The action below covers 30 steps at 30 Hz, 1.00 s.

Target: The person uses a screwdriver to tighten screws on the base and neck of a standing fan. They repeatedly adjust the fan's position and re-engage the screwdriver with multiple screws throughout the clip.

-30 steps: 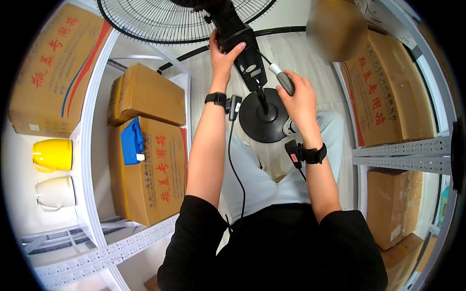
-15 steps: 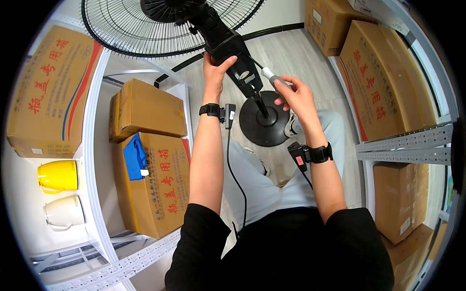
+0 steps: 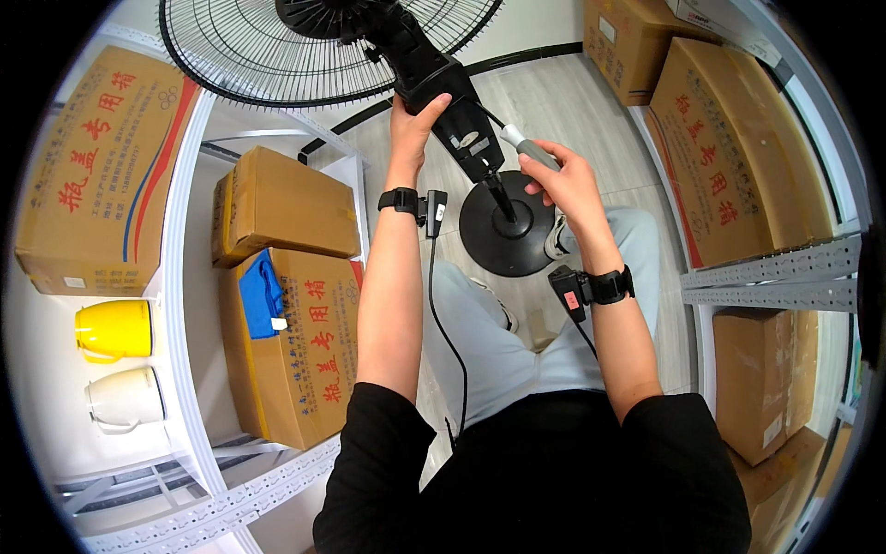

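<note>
Gripping the black plastic control housing (image 3: 441,102) of a black pedestal fan, the left hand (image 3: 414,115) wraps around its left side, thumb lying across the front near the small panel. The right hand (image 3: 560,177) closes around the grey handle of a screwdriver (image 3: 522,146), whose thin shaft slants up and left so that the tip meets the housing just beside the left thumb. The housing sits in the upper middle of the view, between the two hands, with the round black wire fan grille (image 3: 305,46) above it and the round black fan base (image 3: 509,222) below, resting on the pale wooden floor (image 3: 563,102) between the person's knees. Each wrist carries a black band with a small black device, and a black cable hangs from the left one. On the white metal shelf (image 3: 185,305) to the left lie brown cardboard boxes (image 3: 277,198), a folded blue cloth (image 3: 262,294) on top of one, a yellow plastic jug (image 3: 114,330) and a cream plastic jug (image 3: 124,399) just below it. More brown cardboard cartons (image 3: 729,138) stand on the grey perforated rack (image 3: 784,277) to the right.
</note>
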Available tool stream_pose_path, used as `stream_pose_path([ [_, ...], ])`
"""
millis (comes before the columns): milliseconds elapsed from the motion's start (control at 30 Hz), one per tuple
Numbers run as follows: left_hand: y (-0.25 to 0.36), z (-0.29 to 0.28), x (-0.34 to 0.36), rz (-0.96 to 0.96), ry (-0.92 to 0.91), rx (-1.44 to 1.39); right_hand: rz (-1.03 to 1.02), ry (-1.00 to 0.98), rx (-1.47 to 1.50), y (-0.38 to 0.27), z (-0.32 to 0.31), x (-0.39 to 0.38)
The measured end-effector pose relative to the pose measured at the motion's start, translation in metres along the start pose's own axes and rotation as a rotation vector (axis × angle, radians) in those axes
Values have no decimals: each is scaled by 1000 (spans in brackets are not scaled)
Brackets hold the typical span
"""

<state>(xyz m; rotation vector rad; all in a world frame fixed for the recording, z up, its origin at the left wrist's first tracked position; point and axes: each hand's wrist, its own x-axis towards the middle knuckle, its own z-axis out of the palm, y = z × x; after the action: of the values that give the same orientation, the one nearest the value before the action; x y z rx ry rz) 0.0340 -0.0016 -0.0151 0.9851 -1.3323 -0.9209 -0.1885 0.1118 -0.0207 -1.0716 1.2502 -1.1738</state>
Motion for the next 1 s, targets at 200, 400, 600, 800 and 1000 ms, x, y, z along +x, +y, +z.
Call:
stream_pose_path([
  [200, 0, 4, 2, 10, 3, -47, -305, 175, -481, 11, 8, 2],
  [400, -4, 0, 1, -16, 11, -36, -103, 116, -269, 8, 2, -29],
  [600, -5, 0, 2, -6, -4, -40, -182, 46, -394, 2, 18, -61],
  [800, -2, 1, -2, -18, 0, -53, -353, 129, -464, 13, 39, -55],
  [1000, -3, 1, -3, -25, -3, -55, -435, 163, -583, 16, 51, -48],
])
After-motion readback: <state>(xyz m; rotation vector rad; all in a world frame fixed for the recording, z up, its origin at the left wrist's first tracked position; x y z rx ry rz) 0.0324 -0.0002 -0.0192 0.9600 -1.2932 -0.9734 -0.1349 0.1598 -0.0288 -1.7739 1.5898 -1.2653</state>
